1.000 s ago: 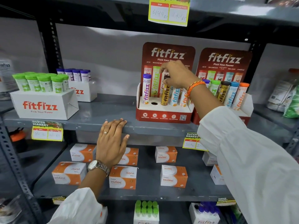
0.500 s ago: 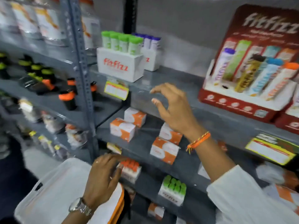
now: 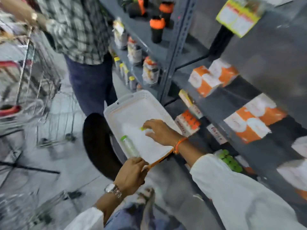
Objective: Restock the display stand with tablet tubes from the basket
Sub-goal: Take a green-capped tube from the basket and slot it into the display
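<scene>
My left hand (image 3: 131,173) grips the near rim of the white basket (image 3: 132,103). My right hand (image 3: 159,131) reaches inside, fingers curled around what seems, through the blur, a green-capped tube (image 3: 143,128). Another tablet tube (image 3: 129,146) lies on the basket floor.

White basket (image 3: 116,112) with green-capped tube (image 3: 130,146)

no legible txt, boxes (image 3: 206,80) & shelf tag (image 3: 237,19) too blurred
</scene>
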